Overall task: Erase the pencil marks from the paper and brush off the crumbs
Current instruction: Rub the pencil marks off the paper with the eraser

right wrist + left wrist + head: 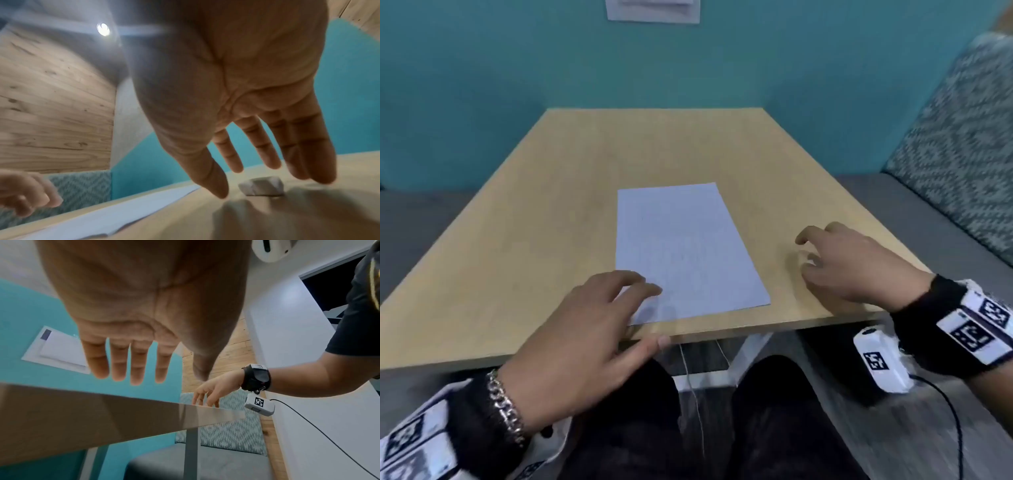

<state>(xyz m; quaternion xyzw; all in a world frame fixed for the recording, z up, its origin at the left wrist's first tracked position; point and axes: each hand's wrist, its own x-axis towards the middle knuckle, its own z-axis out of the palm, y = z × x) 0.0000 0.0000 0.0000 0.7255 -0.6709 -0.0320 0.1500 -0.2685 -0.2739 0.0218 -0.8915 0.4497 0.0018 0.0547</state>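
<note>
A white sheet of paper (681,250) lies flat on the wooden table (517,240), with faint marks too blurred to read. My left hand (647,315) is open, fingers spread over the sheet's near-left corner and thumb at the table's front edge. The left wrist view shows this left hand (166,374) with straight fingers, raised above the table edge (102,418). My right hand (803,255) hovers open to the right of the paper. In the right wrist view a small greyish-white eraser (261,187) lies on the table just beneath the right hand (232,178), not touched. The eraser is hidden in the head view.
A teal wall (482,85) stands behind the table, with a white holder (654,10) mounted on it. A patterned cushion (962,154) and a grey bench seat (928,219) are at the right. A black cable (948,411) hangs from the right wrist camera.
</note>
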